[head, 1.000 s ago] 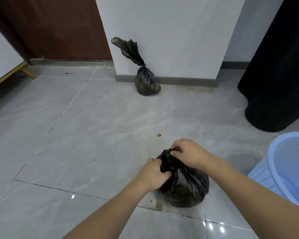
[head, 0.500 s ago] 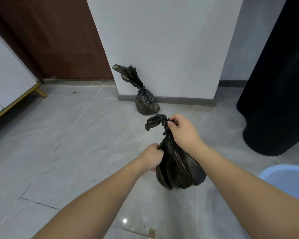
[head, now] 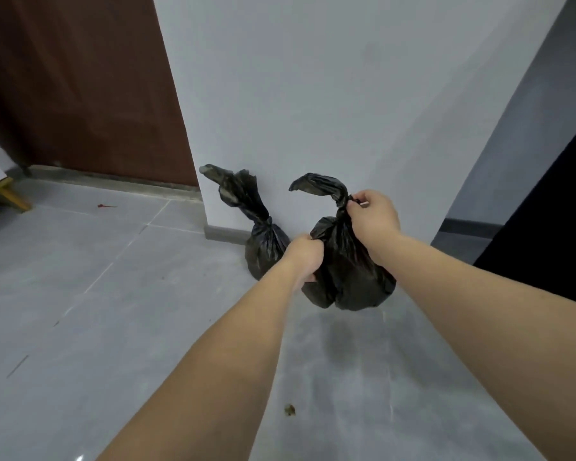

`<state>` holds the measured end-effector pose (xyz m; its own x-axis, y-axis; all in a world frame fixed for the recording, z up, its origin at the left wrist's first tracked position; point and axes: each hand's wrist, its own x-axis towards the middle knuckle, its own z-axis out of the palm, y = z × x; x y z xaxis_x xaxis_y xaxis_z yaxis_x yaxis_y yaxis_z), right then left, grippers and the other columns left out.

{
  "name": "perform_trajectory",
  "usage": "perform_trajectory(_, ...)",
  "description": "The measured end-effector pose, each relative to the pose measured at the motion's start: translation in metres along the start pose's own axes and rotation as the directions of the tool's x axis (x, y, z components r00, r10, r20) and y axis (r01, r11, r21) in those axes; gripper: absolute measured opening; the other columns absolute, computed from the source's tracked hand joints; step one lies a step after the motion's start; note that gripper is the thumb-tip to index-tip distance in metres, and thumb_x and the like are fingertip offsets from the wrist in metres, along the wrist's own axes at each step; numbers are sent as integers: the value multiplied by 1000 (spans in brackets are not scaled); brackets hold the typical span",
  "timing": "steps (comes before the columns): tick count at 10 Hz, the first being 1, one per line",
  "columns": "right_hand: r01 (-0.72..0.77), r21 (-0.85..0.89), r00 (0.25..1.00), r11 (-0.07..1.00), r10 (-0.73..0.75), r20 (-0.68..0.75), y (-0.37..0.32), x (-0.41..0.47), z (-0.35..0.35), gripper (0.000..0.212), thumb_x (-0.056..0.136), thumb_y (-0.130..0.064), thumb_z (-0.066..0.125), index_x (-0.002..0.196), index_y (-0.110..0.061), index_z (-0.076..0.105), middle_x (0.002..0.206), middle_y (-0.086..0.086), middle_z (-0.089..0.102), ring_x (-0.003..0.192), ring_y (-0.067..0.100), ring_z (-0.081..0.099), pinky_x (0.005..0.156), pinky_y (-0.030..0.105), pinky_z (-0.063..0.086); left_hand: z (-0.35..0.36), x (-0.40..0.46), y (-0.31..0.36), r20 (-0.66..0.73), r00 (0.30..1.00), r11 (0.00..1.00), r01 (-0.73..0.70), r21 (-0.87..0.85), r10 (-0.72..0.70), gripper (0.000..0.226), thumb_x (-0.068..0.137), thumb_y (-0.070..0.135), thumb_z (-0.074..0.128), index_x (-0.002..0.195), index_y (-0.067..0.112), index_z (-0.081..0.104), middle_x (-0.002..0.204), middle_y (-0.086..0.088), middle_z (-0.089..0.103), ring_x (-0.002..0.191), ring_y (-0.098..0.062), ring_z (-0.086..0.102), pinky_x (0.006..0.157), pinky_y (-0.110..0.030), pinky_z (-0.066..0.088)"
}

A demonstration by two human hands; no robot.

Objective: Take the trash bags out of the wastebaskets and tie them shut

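The black trash bag [head: 350, 267] hangs off the floor between my 2 hands, its neck already knotted, with a loose tail curling up and away to the left of my upper grip. My right hand [head: 373, 216] is pinched closed on the knot at the top; my left hand [head: 305, 257] is clenched on the bag's side lower down. Just behind my left hand, a second tied bag [head: 263, 241] sits on the floor against the foot of the white wall [head: 313, 94]. By my reckoning 2 bags are tied, and this 1 only needs setting down. No wastebasket shows here, so I cannot tell if more remain. Below my grip the grey tiled floor [head: 113, 294] lies open, apart from a small scrap [head: 289, 409] on it nearer to me; something dark [head: 552, 211] crowds in on the right.
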<state>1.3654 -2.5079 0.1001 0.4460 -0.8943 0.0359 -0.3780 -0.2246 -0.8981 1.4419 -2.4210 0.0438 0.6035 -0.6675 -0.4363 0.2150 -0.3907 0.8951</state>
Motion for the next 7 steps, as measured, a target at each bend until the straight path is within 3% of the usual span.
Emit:
perform_trajectory(1, -47, 30, 998, 998, 48, -36, 13, 36, 17, 13, 91, -20, 54, 95, -17, 65, 98, 6, 68, 90, 26, 62, 78, 32, 48, 0, 47, 1, 26, 1000, 1000, -3, -15, 4, 18, 93, 9, 38, 93, 12, 57, 107, -19, 65, 98, -37, 66, 83, -50, 59)
perform_trajectory(2, -74, 35, 996, 997, 76, -52, 26, 59, 28, 13, 90, -18, 52, 86, -23, 63, 94, 3, 67, 92, 27, 64, 86, 38, 53, 1, 88, -10, 22, 1000, 998, -15, -63, 17, 22, 94, 11, 39, 106, 6, 56, 107, -17, 62, 98, -33, 64, 83, -45, 59)
perform_trajectory(3, -160, 150, 987, 976, 162, -6, 39, 66, 33, 24, 89, -7, 46, 88, -24, 64, 98, 3, 65, 92, 25, 63, 80, 36, 54, 4, 101, -28, 5, 1000, 998, -22, -60, 23, 10, 94, 12, 39, 91, 13, 49, 86, -10, 52, 78, -23, 52, 67, -34, 49)
perform_trajectory(4, -272, 254, 962, 928, 261, 77, 48, 63, 33, 40, 92, 2, 38, 123, -16, 56, 110, 4, 56, 93, 17, 54, 73, 23, 44, 6, 111, -46, -39, 999, 999, -31, 6, 32, 15, 91, 10, 43, 79, 18, 44, 71, -3, 45, 60, -17, 39, 50, -28, 31)
perform_trajectory(5, -294, 203, 954, 934, 274, 118, 59, 56, 32, 43, 94, -3, 40, 135, -14, 48, 117, 2, 52, 100, 20, 51, 90, 35, 48, 6, 114, -55, -47, 997, 989, -49, 142, 56, 8, 87, 12, 46, 86, 15, 52, 84, -7, 58, 73, -24, 55, 65, -34, 49)
perform_trajectory(6, -250, 164, 966, 954, 234, 111, 70, 46, 32, 31, 94, -6, 44, 123, -15, 52, 102, -2, 53, 93, 23, 53, 83, 34, 46, 8, 116, -57, -19, 992, 962, -112, 248, 121, 25, 87, 16, 48, 108, 9, 60, 106, -13, 67, 99, -30, 64, 89, -41, 54)
perform_trajectory(7, -240, 115, 969, 964, 232, 80, 72, 35, 27, 27, 95, -10, 44, 119, -17, 51, 100, -1, 50, 94, 21, 52, 87, 35, 44, 5, 103, -48, -52, 981, 926, -158, 343, 186, 34, 94, 22, 48, 125, 9, 56, 120, -9, 63, 100, -24, 60, 82, -30, 45)
